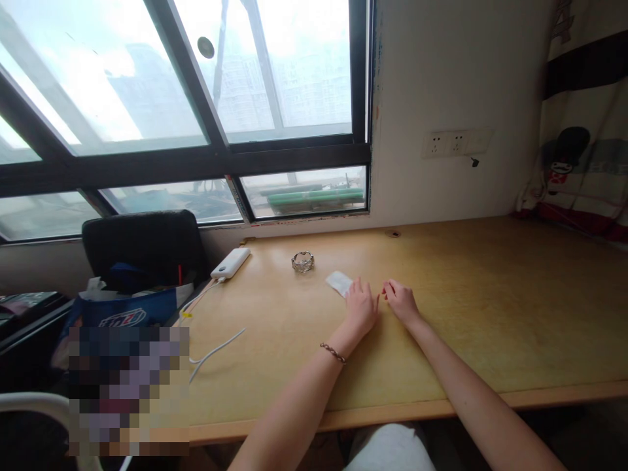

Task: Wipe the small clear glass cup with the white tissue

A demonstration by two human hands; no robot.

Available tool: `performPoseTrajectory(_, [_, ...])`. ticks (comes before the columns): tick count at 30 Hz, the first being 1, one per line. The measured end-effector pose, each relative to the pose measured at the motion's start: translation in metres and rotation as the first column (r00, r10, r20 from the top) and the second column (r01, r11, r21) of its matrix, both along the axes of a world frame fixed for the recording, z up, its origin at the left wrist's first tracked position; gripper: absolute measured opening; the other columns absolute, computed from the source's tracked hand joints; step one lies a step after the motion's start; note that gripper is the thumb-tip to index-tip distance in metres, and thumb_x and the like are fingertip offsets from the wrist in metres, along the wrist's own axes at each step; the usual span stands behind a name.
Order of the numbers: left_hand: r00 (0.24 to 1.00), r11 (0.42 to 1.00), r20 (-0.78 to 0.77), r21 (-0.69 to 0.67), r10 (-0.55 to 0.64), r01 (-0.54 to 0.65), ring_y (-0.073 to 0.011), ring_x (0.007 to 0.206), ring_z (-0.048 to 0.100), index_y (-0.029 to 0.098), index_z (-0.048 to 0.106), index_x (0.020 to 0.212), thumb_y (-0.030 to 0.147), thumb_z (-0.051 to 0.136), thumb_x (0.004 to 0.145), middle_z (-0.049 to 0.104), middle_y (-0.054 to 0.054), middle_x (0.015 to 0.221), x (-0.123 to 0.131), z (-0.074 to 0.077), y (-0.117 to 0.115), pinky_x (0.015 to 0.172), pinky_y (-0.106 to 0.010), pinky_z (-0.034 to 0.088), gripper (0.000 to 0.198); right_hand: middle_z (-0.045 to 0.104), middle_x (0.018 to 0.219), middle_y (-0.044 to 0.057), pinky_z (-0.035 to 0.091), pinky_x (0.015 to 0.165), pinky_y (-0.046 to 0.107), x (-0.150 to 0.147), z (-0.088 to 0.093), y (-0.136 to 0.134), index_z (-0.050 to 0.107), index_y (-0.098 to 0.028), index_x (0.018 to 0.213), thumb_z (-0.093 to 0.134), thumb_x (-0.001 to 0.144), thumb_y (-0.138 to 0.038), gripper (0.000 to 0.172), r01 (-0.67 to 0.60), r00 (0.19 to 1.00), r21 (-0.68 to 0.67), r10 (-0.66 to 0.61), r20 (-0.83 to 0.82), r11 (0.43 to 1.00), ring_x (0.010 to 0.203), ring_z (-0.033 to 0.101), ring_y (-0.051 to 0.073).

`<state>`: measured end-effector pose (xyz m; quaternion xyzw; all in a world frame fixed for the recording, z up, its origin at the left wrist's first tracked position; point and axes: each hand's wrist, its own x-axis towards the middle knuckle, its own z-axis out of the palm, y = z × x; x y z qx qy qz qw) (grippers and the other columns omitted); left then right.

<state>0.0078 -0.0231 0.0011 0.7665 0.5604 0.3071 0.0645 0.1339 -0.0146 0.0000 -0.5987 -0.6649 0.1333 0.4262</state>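
Note:
A small flat white packet (pixel 338 282), perhaps a folded tissue, lies on the wooden table (pixel 490 294). My left hand (pixel 362 306), with a braided bracelet (pixel 333 353) at its wrist, rests over the packet's right edge with fingers stretched out. Just to the right, my right hand (pixel 401 304) is held closed above the tabletop, its fingertips curled together and pointing toward my left hand. Whatever those fingertips may hold is too small to make out. Beyond the packet, to the left, stands a silver openwork ring-shaped piece (pixel 303 262), apart from both hands.
A white power bank (pixel 231 263) with a white cable (pixel 216 347) lies along the table's left edge. Past that edge are a black chair (pixel 144 242) and a blue bag (pixel 122 314). Behind the table are a window, a wall socket (pixel 457 142) and a curtain (pixel 589 131).

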Motion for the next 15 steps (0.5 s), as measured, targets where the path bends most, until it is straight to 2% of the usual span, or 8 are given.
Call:
performPoseTrajectory(2, [0.957,0.971,0.164,0.048,-0.239,0.234,-0.0218,0.114,0.037,0.012,0.041,0.114,0.021,0.035,0.081,0.041,-0.016,0.121,0.013,-0.001,-0.010,0.094,-0.040,0.031,0.035,0.061,0.066,0.003,0.038,0.057,0.021,0.000,0.001,0.001,0.056,-0.018,0.069,0.032,0.081,-0.035,0.031,-0.018,1.000,0.033,0.019,-0.020,0.999,0.060,0.055,0.014])
performPoseTrajectory(3, [0.918,0.953,0.257,0.061,-0.303,0.298,-0.0192,0.111,0.041,0.013,0.042,0.113,0.017,0.034,0.081,0.045,-0.015,0.117,0.017,-0.002,-0.013,0.093,-0.036,0.033,0.033,0.062,0.068,0.003,0.038,0.057,0.022,0.001,0.002,0.001,0.056,-0.018,0.071,0.033,0.080,-0.033,0.029,-0.030,0.999,0.037,0.031,-0.026,0.999,0.061,0.055,0.014])
performPoseTrajectory(5, [0.850,0.949,0.433,0.044,-0.301,0.313,-0.0171,0.102,0.047,0.015,0.047,0.105,0.014,0.034,0.079,0.051,-0.011,0.108,0.020,-0.004,-0.013,0.089,-0.033,0.037,0.029,0.062,0.068,0.003,0.038,0.058,0.022,0.001,0.002,0.002,0.056,-0.018,0.072,0.034,0.079,-0.031,0.027,-0.055,0.998,0.024,0.055,-0.023,0.998,0.062,0.054,0.014])
performPoseTrajectory(8, [0.767,0.983,0.639,-0.097,-0.057,0.154,-0.0183,0.094,0.052,0.016,0.051,0.094,0.013,0.040,0.076,0.056,-0.010,0.096,0.012,-0.007,0.000,0.086,-0.035,0.039,0.022,0.062,0.068,0.003,0.038,0.058,0.022,0.001,-0.001,0.003,0.058,-0.018,0.070,0.038,0.077,-0.030,0.025,-0.088,0.996,-0.019,0.089,0.014,0.996,0.063,0.054,0.015])
performPoseTrajectory(10, [0.644,0.974,0.753,-0.220,0.133,0.058,-0.0188,0.093,0.052,0.015,0.050,0.092,0.013,0.044,0.073,0.056,-0.010,0.094,0.006,-0.008,0.009,0.085,-0.035,0.039,0.020,0.062,0.069,0.003,0.038,0.059,0.022,0.001,-0.004,0.004,0.059,-0.017,0.069,0.040,0.076,-0.030,0.023,-0.096,0.995,-0.036,0.097,0.025,0.995,0.064,0.055,0.015])
performPoseTrajectory(12, [0.449,0.940,0.856,-0.328,0.254,0.092,-0.0177,0.088,0.055,0.014,0.049,0.089,0.014,0.047,0.071,0.056,-0.010,0.092,0.002,-0.007,0.016,0.082,-0.033,0.042,0.018,0.063,0.069,0.004,0.039,0.060,0.023,0.000,-0.006,0.006,0.059,-0.017,0.070,0.041,0.075,-0.029,0.022,-0.096,0.995,-0.038,0.096,0.012,0.995,0.064,0.055,0.015])
performPoseTrajectory(15, [0.141,0.876,0.919,-0.393,0.367,0.279,-0.0146,0.076,0.059,0.014,0.045,0.087,0.014,0.048,0.071,0.056,-0.008,0.083,0.001,-0.003,0.018,0.074,-0.031,0.047,0.016,0.063,0.069,0.004,0.040,0.060,0.023,0.000,-0.009,0.007,0.059,-0.017,0.071,0.042,0.074,-0.031,0.022,-0.091,0.996,-0.042,0.089,-0.031,0.995,0.064,0.056,0.015])
